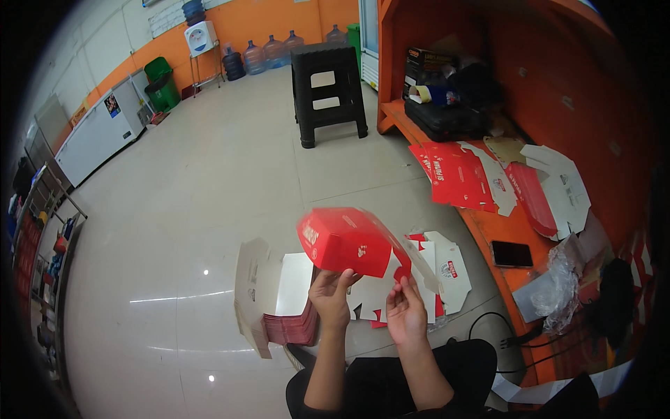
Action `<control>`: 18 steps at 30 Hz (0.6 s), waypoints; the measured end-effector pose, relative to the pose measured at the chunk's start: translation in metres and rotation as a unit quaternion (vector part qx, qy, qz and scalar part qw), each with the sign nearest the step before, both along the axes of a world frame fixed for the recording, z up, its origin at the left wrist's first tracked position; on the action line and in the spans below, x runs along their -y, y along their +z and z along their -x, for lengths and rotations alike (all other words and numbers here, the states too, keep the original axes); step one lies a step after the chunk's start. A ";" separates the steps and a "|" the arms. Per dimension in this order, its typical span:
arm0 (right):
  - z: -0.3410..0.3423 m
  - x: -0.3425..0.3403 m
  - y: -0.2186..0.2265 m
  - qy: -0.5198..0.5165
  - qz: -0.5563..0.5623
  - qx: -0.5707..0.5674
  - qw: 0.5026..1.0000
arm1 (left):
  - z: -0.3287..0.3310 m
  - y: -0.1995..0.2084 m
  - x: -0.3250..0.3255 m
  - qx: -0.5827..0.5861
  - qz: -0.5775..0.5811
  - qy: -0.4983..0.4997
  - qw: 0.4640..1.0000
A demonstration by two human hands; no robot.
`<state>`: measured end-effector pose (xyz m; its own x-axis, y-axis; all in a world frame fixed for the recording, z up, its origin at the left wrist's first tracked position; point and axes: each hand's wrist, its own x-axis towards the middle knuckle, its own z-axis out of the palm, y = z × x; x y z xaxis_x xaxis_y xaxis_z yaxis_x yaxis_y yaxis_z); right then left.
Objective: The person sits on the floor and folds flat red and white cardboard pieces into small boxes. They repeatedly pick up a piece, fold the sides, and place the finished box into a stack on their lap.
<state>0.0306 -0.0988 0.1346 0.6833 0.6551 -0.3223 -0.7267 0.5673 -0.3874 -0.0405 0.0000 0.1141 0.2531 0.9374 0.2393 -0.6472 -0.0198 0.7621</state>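
Glossy floor tiles [174, 209] spread wide — left hand [331, 297] clamped on a red carton [345, 239], right hand [407, 311] pinching its tab [401, 272] — red-edged card stack [292, 329] to the left!

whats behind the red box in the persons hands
Past the red box, white and red cardboard shows to the right and below, with tiled floor beyond. Whatever lies directly behind the box is covered, so how far the cardboard extends there can't be told.
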 end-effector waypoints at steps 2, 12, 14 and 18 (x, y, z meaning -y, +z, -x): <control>-0.002 -0.006 0.002 0.011 0.042 0.092 0.995 | -0.001 0.003 0.002 0.006 0.013 0.012 1.000; 0.005 -0.022 -0.016 -0.120 0.128 0.315 0.933 | -0.012 -0.004 0.019 0.033 0.020 0.062 0.997; 0.009 -0.022 -0.021 -0.141 0.118 0.284 0.941 | -0.018 -0.008 0.025 0.049 0.032 0.040 0.997; 0.028 -0.022 -0.008 -0.146 0.066 0.200 0.967 | -0.021 -0.005 0.024 0.104 0.103 0.016 0.989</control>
<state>0.0028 -0.0767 0.1269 0.9197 0.3877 -0.0618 -0.3211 0.6521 -0.6868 -0.0196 -0.0244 0.1090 0.1869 0.9786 0.0866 -0.7925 0.0980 0.6020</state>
